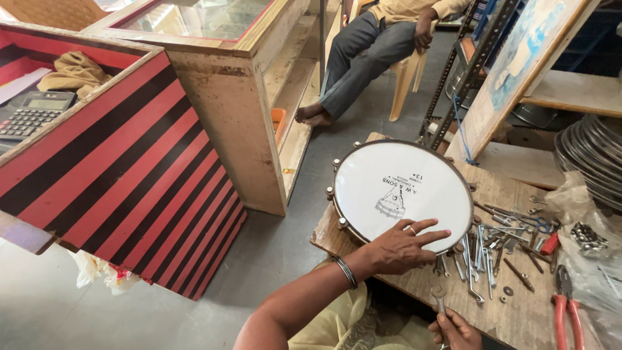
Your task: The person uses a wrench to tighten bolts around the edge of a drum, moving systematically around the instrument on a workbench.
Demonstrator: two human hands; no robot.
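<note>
A round drum (402, 191) with a white skin and metal lugs around its rim lies flat on a low wooden bench (518, 311). My left hand (405, 246) rests on the drum's near edge with fingers spread; it wears a ring and a metal bangle at the wrist. My right hand (457, 329), at the bottom edge of the view, grips a small metal spanner (440, 298) by its handle. The spanner's head points up toward the drum's rim.
Loose bolts, tuning rods and tools (499, 246) litter the bench right of the drum. Red-handled pliers (567, 311) lie at the right. A red and black striped counter (129, 175) stands left, with a calculator (32, 113). A person (376, 45) sits on a chair behind.
</note>
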